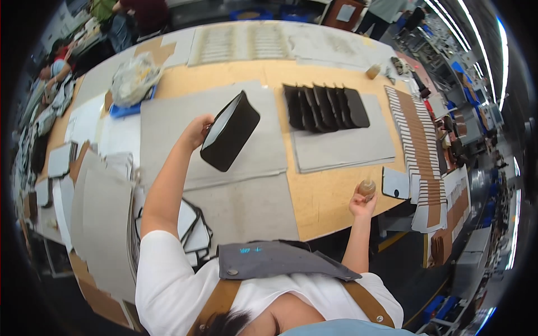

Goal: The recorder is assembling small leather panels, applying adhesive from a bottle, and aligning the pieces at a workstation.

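Note:
My left hand (200, 130) is closed on one edge of a black rounded panel (238, 134), holding it tilted above the grey boards. A pale inner face shows along the panel's left side; the fingers behind it are partly hidden. In my right hand (363, 207), near the table's front right edge, is a small squeeze bottle (367, 189) with a narrow tip and amber-brown contents. Several similar black panels (325, 107) stand overlapped in a row on a grey sheet (344, 148) to the right of centre.
Large grey boards (213, 106) cover the table's middle. A bag-filled blue tray (129, 110) stands at far left. Long rows of brown-and-white strips (417, 137) line the right side, near a white panel (395, 183). Pale black-edged pieces (196, 232) lie by my left elbow. Other people work behind.

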Demonstrator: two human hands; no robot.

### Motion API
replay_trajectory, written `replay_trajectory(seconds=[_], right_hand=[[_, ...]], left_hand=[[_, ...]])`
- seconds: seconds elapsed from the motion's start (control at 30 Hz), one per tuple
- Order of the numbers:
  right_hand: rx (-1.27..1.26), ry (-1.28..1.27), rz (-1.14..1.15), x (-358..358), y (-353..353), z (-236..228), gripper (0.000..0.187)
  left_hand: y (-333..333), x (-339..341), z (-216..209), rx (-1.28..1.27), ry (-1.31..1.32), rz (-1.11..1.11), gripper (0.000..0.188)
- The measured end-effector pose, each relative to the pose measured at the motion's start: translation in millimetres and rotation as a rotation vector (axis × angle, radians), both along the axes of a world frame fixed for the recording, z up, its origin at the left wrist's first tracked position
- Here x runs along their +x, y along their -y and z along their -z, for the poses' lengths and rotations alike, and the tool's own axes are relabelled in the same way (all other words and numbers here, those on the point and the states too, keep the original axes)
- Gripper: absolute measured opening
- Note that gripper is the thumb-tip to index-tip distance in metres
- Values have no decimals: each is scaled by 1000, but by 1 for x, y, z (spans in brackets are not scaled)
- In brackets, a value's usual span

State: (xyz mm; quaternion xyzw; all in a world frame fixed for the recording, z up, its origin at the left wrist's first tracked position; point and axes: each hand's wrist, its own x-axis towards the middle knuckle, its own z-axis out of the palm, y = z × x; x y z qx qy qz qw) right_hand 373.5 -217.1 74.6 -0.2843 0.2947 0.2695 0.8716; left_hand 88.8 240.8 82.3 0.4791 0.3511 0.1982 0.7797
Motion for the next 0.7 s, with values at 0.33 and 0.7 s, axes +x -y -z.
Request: replay_trajectory(seconds=[0.33, 0.7], right_hand=[[-40, 18, -137, -15, -21, -8, 58], [-44, -135, -142, -13, -33, 87, 44]], left_hand=[[-45, 34, -36, 32, 52, -97, 13], [-18, -52, 14, -78, 93, -226, 15]])
